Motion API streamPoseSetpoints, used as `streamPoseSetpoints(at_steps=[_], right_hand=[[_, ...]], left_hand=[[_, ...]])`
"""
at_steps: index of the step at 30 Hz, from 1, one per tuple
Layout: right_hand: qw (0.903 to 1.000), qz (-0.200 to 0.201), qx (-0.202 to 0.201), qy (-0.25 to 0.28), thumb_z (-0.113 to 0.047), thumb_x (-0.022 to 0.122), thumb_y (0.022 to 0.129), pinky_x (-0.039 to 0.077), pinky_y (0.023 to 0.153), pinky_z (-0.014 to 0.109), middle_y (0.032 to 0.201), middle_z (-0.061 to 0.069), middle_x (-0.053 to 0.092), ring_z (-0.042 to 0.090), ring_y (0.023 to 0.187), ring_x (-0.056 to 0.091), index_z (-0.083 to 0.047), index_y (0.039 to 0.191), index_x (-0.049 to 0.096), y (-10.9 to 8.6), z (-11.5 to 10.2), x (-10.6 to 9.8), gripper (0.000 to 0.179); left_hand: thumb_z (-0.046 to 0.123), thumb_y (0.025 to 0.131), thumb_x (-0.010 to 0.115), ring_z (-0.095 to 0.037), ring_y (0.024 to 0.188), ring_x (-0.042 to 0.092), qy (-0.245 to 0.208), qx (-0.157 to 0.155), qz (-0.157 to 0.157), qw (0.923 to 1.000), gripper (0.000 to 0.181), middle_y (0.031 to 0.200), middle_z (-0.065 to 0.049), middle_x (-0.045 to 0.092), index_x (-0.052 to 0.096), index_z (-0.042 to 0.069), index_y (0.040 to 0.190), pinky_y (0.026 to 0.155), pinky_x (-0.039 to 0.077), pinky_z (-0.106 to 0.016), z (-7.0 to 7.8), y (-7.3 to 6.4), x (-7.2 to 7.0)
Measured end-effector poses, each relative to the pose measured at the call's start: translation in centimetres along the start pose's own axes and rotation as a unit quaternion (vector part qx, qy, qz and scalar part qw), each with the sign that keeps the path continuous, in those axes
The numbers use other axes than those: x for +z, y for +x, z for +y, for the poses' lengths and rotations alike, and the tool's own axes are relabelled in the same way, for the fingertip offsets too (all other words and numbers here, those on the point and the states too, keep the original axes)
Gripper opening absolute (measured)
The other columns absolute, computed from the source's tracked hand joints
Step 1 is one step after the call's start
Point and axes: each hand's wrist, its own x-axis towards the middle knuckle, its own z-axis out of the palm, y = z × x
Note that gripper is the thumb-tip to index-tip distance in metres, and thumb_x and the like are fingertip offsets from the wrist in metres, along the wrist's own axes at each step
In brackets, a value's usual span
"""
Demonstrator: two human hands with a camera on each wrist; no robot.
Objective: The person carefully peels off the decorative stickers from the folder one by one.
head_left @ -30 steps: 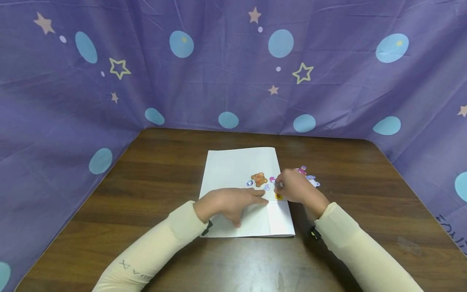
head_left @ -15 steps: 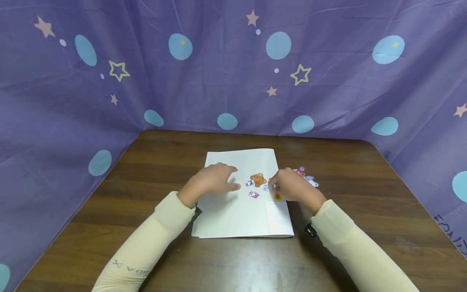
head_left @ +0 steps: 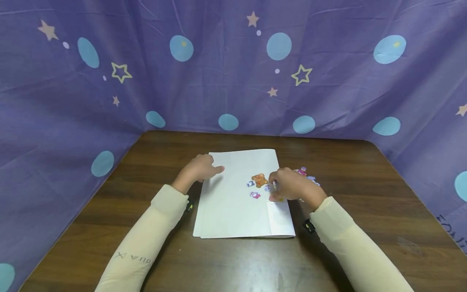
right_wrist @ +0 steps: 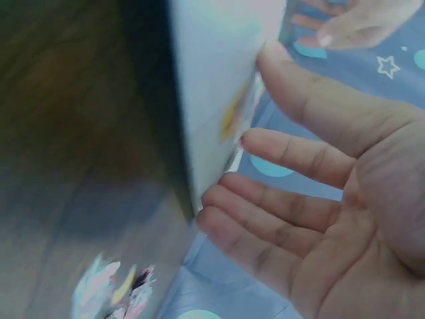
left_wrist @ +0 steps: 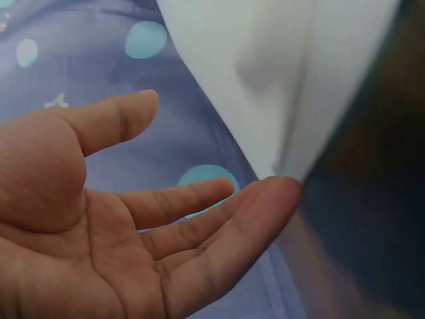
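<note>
A white folded paper [head_left: 233, 202] lies on the table, with a brown bear sticker [head_left: 259, 180], a small blue sticker [head_left: 250, 183] and a pink sticker [head_left: 255, 195] on it. My left hand [head_left: 198, 168] is at the paper's left edge, thumb spread; the left wrist view shows its fingertips [left_wrist: 289, 189] right at the edge. Across the paper's right edge is my right hand [head_left: 293, 184], fingertips down among the stickers. In the right wrist view its thumb and fingers are apart and meet the paper, near a yellow sticker [right_wrist: 232, 118].
Several loose colourful cutouts [head_left: 302, 171] lie on the brown wooden table [head_left: 350, 194] just right of the paper, partly behind my right hand. A small white rectangle [head_left: 279, 218] lies at the paper's lower right. A purple patterned cloth [head_left: 233, 81] hangs behind.
My left hand has lifted off the middle of the paper and moved to its upper left edge, uncovering the pink sticker. My right hand stays by the right edge, its fingers shifting slightly.
</note>
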Motion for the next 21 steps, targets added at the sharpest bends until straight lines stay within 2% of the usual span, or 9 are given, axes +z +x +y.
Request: streamPoseSetpoints(at_steps=[3, 7, 10, 11, 13, 15, 16, 18, 21], right_hand=[[1.0000, -0.005, 0.000, -0.004, -0.024, 0.091, 0.080, 0.055, 0.091, 0.044, 0.106, 0.005, 0.070, 0.022, 0.098, 0.062, -0.007, 0.116, 0.073, 0.1, 0.0, -0.2, 0.044], [0.9998, -0.013, 0.013, -0.002, -0.024, 0.091, 0.079, 0.055, 0.088, 0.044, 0.104, 0.003, 0.071, 0.020, 0.092, 0.062, -0.009, 0.114, 0.074, 0.1, -0.1, -0.4, 0.042], [0.9995, -0.018, 0.024, -0.001, -0.024, 0.092, 0.078, 0.056, 0.086, 0.045, 0.104, 0.002, 0.071, 0.019, 0.089, 0.062, -0.010, 0.113, 0.074, 0.2, -0.1, -0.4, 0.042], [0.9995, -0.019, 0.027, 0.001, -0.024, 0.092, 0.078, 0.056, 0.086, 0.044, 0.104, 0.002, 0.071, 0.019, 0.089, 0.062, -0.010, 0.113, 0.074, 0.2, -0.1, -0.4, 0.042], [0.9993, -0.019, 0.031, 0.003, -0.024, 0.092, 0.078, 0.056, 0.086, 0.044, 0.105, 0.002, 0.071, 0.019, 0.089, 0.062, -0.010, 0.114, 0.074, 0.1, -0.2, -0.5, 0.043], [0.9992, -0.021, 0.035, 0.005, -0.024, 0.092, 0.078, 0.056, 0.086, 0.044, 0.106, 0.003, 0.071, 0.019, 0.090, 0.062, -0.010, 0.116, 0.074, 0.1, -0.2, -0.5, 0.044], [0.9991, -0.021, 0.037, 0.006, -0.024, 0.092, 0.078, 0.056, 0.087, 0.044, 0.107, 0.003, 0.071, 0.019, 0.090, 0.061, -0.010, 0.117, 0.074, 0.0, -0.2, -0.5, 0.045], [0.9990, -0.022, 0.038, 0.007, -0.023, 0.092, 0.078, 0.056, 0.087, 0.043, 0.108, 0.003, 0.071, 0.020, 0.090, 0.061, -0.011, 0.117, 0.074, 0.1, -0.3, -0.5, 0.045], [0.9992, -0.020, 0.034, 0.006, -0.023, 0.092, 0.078, 0.056, 0.087, 0.044, 0.108, 0.004, 0.071, 0.020, 0.090, 0.061, -0.010, 0.117, 0.074, 0.2, -0.4, -0.5, 0.045]], left_hand=[[0.046, 0.102, 0.057, -0.028, 0.068, 0.070, -0.017, -0.009, -0.006, 0.9998, 0.070, 0.141, -0.029, 0.055, 0.050, -0.012, 0.141, 0.068, 0.061, -0.039, -0.7, 0.5, 0.0], [0.046, 0.103, 0.057, -0.027, 0.071, 0.071, -0.038, -0.017, -0.003, 0.9991, 0.065, 0.136, -0.028, 0.058, 0.056, -0.011, 0.134, 0.069, 0.060, -0.039, -1.2, 0.9, -0.1], [0.042, 0.102, 0.060, -0.023, 0.063, 0.067, -0.092, -0.030, 0.013, 0.9952, 0.046, 0.095, -0.017, 0.068, 0.067, -0.003, 0.096, 0.068, 0.061, -0.038, -1.3, 1.0, 0.0], [0.040, 0.101, 0.061, -0.021, 0.060, 0.063, -0.120, -0.036, 0.018, 0.9919, 0.043, 0.081, -0.012, 0.064, 0.063, 0.001, 0.083, 0.068, 0.061, -0.038, -1.4, 1.0, 0.0], [0.036, 0.101, 0.063, -0.021, 0.061, 0.061, -0.185, -0.052, 0.023, 0.9812, 0.040, 0.072, -0.007, 0.053, 0.058, 0.003, 0.078, 0.069, 0.062, -0.038, -1.7, 1.1, 0.0], [0.032, 0.101, 0.064, -0.023, 0.068, 0.060, -0.251, -0.068, 0.019, 0.9655, 0.036, 0.082, -0.009, 0.056, 0.063, -0.002, 0.091, 0.071, 0.063, -0.038, -2.2, 1.1, -0.1], [0.031, 0.101, 0.063, -0.026, 0.073, 0.062, -0.277, -0.075, 0.014, 0.9577, 0.038, 0.094, -0.013, 0.058, 0.064, -0.007, 0.105, 0.073, 0.063, -0.038, -2.4, 1.2, -0.1], [0.031, 0.102, 0.063, -0.031, 0.084, 0.064, -0.314, -0.088, 0.002, 0.9454, 0.054, 0.118, -0.022, 0.055, 0.053, -0.011, 0.134, 0.075, 0.063, -0.039, -3.0, 1.3, -0.2], [0.031, 0.102, 0.062, -0.031, 0.085, 0.066, -0.345, -0.101, -0.011, 0.9332, 0.062, 0.132, -0.027, 0.050, 0.044, -0.012, 0.144, 0.077, 0.063, -0.039, -3.5, 1.5, -0.4]])
